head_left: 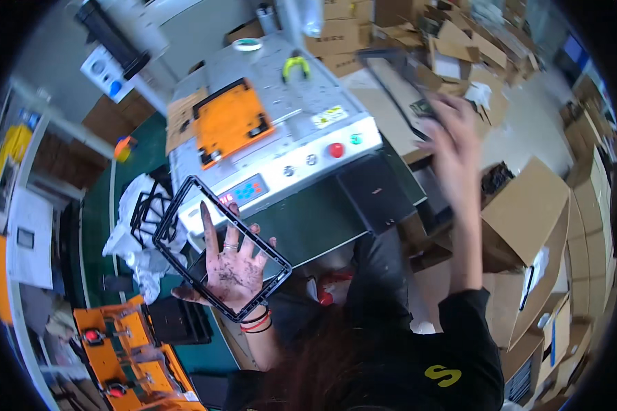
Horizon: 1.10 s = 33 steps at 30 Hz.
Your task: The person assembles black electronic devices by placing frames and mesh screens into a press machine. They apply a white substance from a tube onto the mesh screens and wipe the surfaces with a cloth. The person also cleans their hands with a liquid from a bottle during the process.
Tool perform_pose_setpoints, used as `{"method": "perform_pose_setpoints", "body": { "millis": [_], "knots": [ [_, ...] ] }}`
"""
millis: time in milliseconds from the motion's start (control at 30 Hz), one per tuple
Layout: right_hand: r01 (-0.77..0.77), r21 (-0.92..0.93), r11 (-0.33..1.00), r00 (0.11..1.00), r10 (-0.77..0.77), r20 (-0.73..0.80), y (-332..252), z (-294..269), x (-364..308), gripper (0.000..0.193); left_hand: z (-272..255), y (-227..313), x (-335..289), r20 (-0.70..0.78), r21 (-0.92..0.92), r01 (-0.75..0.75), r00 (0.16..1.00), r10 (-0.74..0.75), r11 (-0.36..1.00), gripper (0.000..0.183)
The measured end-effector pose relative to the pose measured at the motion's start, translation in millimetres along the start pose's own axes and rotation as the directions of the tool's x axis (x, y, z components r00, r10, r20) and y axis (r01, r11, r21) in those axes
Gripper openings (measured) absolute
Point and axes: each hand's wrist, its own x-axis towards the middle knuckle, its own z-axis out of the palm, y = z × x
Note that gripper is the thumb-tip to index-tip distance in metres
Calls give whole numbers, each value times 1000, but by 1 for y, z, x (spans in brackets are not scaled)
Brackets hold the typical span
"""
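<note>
My left hand [234,272] is palm up with fingers spread and dark smudges on the palm. A slim black rectangular frame [185,274] lies over it, crossing the thumb base and the fingers, and the palm shows through its opening. Off to the right my raised right hand [452,140] is smeared by motion. Its fingers close on the near edge of a second black rectangular piece [393,92], also blurred, which looks like a frame with cardboard showing through. Between my hands is the white machine's front panel [288,170] with a red button, a green button and a small display.
An orange fixture plate [232,123] sits on the machine's grey top, near yellow-green pliers [295,67] and a tape roll [247,44]. A flat black panel [376,194] overlaps the green table edge. Black frames [151,216] lie on white plastic at left. Orange fixtures [127,342] stand lower left; cardboard boxes [528,212] crowd the right.
</note>
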Motion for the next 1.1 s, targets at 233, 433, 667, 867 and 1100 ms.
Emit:
{"method": "perform_pose_setpoints", "body": {
  "millis": [233,433,667,867,1100],
  "knots": [
    [458,-576,677,887,-309,342,-18,241,43,34,-11,50,-29,-2,46,-166,986,166,985,122],
    [414,-513,752,868,-158,470,-17,295,35,51,-17,61,-41,-132,22,-146,980,148,989,121],
    [514,-128,848,753,-375,541,13,222,44,58,-26,77,-44,-240,145,-123,958,155,982,121],
    [636,-272,722,712,-413,567,27,235,22,61,-21,70,-36,-284,160,-68,952,112,985,125],
    [571,-409,712,808,-397,436,16,246,-3,50,-20,70,-40,-221,109,-120,965,142,987,123]
  ]
}}
